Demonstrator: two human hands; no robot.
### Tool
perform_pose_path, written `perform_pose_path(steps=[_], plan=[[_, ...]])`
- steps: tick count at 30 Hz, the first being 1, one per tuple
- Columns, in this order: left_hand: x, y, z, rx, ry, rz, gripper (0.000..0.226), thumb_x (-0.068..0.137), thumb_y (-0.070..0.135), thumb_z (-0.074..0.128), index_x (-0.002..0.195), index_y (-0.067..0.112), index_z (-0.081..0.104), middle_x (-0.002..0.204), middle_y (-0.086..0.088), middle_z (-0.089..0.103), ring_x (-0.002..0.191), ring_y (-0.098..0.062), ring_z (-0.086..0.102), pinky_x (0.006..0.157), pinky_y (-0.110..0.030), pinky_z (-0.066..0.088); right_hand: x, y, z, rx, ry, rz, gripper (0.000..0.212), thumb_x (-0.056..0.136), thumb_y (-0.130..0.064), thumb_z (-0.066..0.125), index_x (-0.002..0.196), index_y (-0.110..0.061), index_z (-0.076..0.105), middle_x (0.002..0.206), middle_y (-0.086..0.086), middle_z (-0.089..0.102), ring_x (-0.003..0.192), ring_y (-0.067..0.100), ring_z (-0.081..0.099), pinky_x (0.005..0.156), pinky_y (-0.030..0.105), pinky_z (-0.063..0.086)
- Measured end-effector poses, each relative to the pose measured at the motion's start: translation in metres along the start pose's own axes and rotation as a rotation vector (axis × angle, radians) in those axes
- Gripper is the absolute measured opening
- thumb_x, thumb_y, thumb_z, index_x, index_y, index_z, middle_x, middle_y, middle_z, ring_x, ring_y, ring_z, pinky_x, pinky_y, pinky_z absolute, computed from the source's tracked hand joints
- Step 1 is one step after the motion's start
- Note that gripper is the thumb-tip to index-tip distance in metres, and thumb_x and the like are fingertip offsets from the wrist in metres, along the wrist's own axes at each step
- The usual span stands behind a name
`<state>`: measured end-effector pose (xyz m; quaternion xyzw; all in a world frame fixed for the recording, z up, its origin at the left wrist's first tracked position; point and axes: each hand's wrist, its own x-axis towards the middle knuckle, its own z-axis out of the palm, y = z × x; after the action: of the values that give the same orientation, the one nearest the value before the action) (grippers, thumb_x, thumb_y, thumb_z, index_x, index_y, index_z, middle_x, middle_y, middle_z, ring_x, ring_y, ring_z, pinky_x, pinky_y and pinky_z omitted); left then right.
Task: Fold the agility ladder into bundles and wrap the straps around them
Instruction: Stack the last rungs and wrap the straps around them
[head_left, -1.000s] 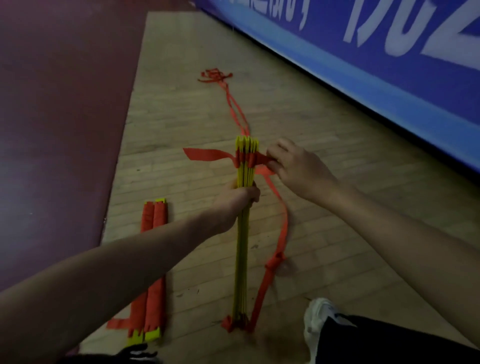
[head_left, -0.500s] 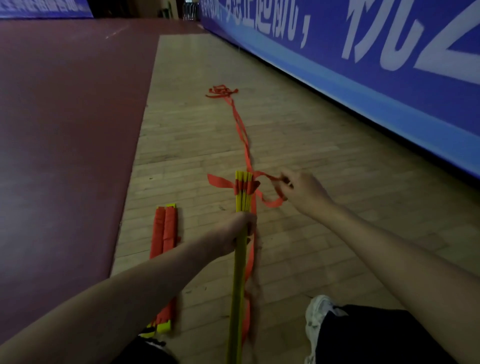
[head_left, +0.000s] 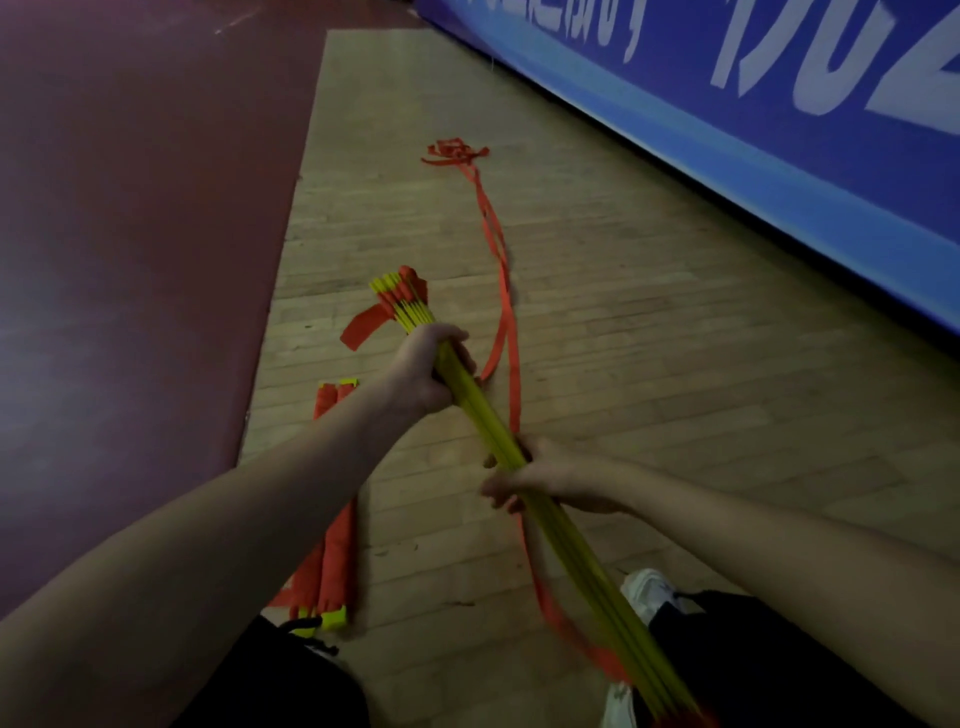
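A bundle of yellow ladder rungs (head_left: 582, 551) runs diagonally from the upper middle down to my lap. My left hand (head_left: 426, 371) grips it near the far end, where red strap loops (head_left: 402, 291) bunch around the rung tips. My right hand (head_left: 540, 475) grips the bundle at mid-length, closing on the red strap (head_left: 514, 395) there too. The loose strap trails away over the floor to a tangled red end (head_left: 454, 153). More red strap hangs along the bundle's near end.
A finished bundle wrapped in red strap (head_left: 330, 561) lies on the wooden floor (head_left: 675, 364) to the left, under my left forearm. A blue banner wall (head_left: 779, 130) runs along the right. Dark red flooring (head_left: 130, 234) lies left. My white shoe (head_left: 644, 590) is near the bundle.
The bundle has tilted from upright to slanting leftward at its far end. My right hand left the strap at the rung tips and came down to grip the bundle's middle.
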<state>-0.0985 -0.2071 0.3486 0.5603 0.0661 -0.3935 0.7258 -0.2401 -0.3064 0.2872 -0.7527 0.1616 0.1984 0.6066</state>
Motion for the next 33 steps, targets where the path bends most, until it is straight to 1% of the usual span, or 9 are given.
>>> perform_pose_path(steps=[8,10,13,15,18,22,27,31,33], plan=[[-0.007,-0.015,0.014,0.081,-0.142,0.142,0.035,0.091,0.045,0.057,0.072,0.017,0.051,0.057,0.001,0.049,0.055,-0.012,0.049,0.058,-0.029,0.038,0.019,-0.032,-0.013,0.088,0.211,-0.225,0.022,0.081,-0.004,0.072,0.087,-0.021,0.058,0.066,-0.006,0.058,0.058,0.007,0.052,0.052,0.018,0.042],[-0.008,-0.028,0.017,0.051,-0.134,0.106,0.042,0.091,0.054,0.051,0.083,0.013,0.056,0.064,0.0,0.057,0.067,-0.016,0.053,0.068,-0.033,0.041,0.021,-0.039,-0.02,0.172,0.196,-0.267,0.021,0.084,0.0,0.067,0.095,-0.017,0.063,0.071,-0.006,0.063,0.059,0.004,0.055,0.057,0.018,0.043],[-0.001,-0.042,0.011,0.11,-0.076,0.04,0.067,0.086,0.065,0.046,0.121,0.008,0.049,0.109,-0.004,0.058,0.101,-0.02,0.055,0.101,-0.043,0.033,0.024,-0.042,-0.031,0.315,0.18,-0.265,0.013,0.085,-0.003,0.067,0.092,-0.014,0.064,0.073,-0.002,0.063,0.06,0.006,0.056,0.058,0.02,0.044],[0.002,-0.049,0.003,0.164,-0.108,0.007,0.07,0.085,0.067,0.046,0.122,0.008,0.047,0.125,-0.009,0.052,0.118,-0.025,0.049,0.109,-0.045,0.03,0.025,-0.043,-0.036,0.385,0.21,-0.259,0.008,0.086,-0.01,0.069,0.089,-0.015,0.063,0.068,-0.005,0.063,0.058,0.005,0.059,0.056,0.02,0.045],[-0.004,-0.056,-0.006,0.167,-0.303,-0.074,0.065,0.08,0.066,0.056,0.103,0.004,0.055,0.108,-0.012,0.056,0.104,-0.025,0.054,0.1,-0.04,0.042,0.026,-0.047,-0.041,0.497,0.289,-0.216,0.011,0.088,-0.023,0.068,0.085,-0.015,0.06,0.065,-0.001,0.058,0.052,0.007,0.058,0.05,0.023,0.049],[-0.011,-0.068,-0.001,0.366,-0.52,-0.068,0.038,0.083,0.037,0.068,0.111,0.013,0.061,0.096,-0.003,0.061,0.088,-0.016,0.061,0.089,-0.033,0.047,0.029,-0.057,-0.048,0.662,0.344,-0.203,0.023,0.088,-0.031,0.067,0.078,-0.014,0.055,0.063,0.002,0.05,0.05,0.012,0.053,0.049,0.024,0.049],[-0.022,-0.071,0.015,0.357,-0.399,-0.001,0.011,0.079,0.012,0.061,0.086,0.011,0.053,0.067,-0.001,0.049,0.051,-0.007,0.051,0.05,-0.019,0.045,0.033,-0.062,-0.052,0.637,0.378,-0.195,0.026,0.085,-0.038,0.069,0.085,-0.014,0.061,0.071,0.005,0.053,0.06,0.015,0.054,0.069,0.035,0.048],[-0.021,-0.049,0.016,0.316,-0.361,0.027,0.012,0.087,0.007,0.048,0.078,0.013,0.054,0.062,-0.001,0.049,0.051,-0.01,0.047,0.051,-0.021,0.042,0.022,-0.047,-0.053,0.559,0.234,-0.095,0.064,0.066,-0.07,0.06,0.1,-0.017,0.058,0.069,-0.001,0.058,0.062,0.012,0.055,0.059,0.028,0.041],[-0.019,-0.033,0.012,0.27,-0.339,0.043,0.017,0.088,0.008,0.047,0.073,0.013,0.053,0.059,0.0,0.051,0.052,-0.011,0.048,0.05,-0.022,0.043,0.015,-0.024,-0.051,0.511,0.06,-0.033,0.081,0.065,-0.077,0.059,0.113,-0.012,0.058,0.084,0.003,0.065,0.078,0.016,0.062,0.071,0.032,0.044]])
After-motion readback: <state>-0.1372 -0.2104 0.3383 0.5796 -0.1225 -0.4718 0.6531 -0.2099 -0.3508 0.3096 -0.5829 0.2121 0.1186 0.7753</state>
